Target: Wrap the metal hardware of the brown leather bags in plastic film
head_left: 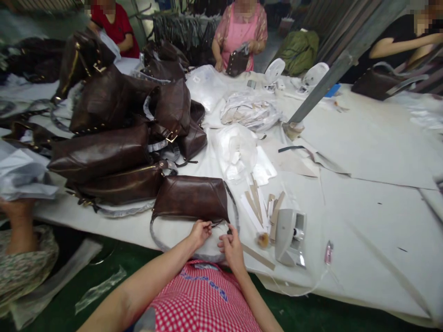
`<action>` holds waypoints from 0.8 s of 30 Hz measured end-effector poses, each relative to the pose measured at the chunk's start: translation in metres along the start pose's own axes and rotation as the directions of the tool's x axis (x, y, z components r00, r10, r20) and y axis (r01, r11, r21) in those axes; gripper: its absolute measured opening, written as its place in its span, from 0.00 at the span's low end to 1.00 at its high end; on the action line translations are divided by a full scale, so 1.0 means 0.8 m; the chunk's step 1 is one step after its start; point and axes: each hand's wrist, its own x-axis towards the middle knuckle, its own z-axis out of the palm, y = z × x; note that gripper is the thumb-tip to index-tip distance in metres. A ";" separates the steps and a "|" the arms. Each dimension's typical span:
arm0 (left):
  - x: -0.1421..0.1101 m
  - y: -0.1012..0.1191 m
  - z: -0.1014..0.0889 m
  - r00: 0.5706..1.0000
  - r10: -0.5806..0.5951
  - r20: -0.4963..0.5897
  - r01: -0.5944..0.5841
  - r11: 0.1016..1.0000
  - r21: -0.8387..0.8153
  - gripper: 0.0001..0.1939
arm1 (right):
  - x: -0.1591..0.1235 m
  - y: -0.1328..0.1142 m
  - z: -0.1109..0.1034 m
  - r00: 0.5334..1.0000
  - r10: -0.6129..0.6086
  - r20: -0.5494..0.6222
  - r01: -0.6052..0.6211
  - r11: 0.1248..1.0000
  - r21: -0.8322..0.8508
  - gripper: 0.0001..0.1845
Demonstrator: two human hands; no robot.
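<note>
A dark brown leather handbag (194, 196) lies on its side at the table's front edge, right before me. Its wrapped strap (157, 237) loops toward my body. At the bag's near edge my left hand (200, 233) is closed in a pinch; what is between its fingertips is too small to make out. A little to the right, my right hand (231, 242) has its fingers curled together close to the bag's corner, by a small dark piece that I cannot identify. Thin pale and dark strands show between the two hands.
More brown handbags (100, 150) are piled on the left. To the right stand a grey tape dispenser (285, 235), card strips (256, 203) and a pink-handled tool (328, 252). A metal post (332, 74) rises from the table. Co-workers are around it; one person's hand (19, 210) is at far left.
</note>
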 end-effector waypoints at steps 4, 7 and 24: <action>-0.003 -0.001 0.013 0.991 -0.051 0.123 0.045 0.998 0.051 0.09 | 0.020 -0.006 -0.017 0.998 0.042 -0.035 -0.043 0.998 -0.036 0.34; -0.009 0.000 0.030 0.985 -0.051 0.168 0.018 0.981 0.192 0.10 | 0.033 -0.002 -0.022 0.994 0.071 0.082 -0.061 0.990 -0.126 0.27; -0.032 0.003 0.034 0.977 -0.069 0.204 -0.056 0.833 0.550 0.05 | 0.275 -0.138 -0.030 0.896 -0.433 0.095 0.427 0.784 -0.450 0.11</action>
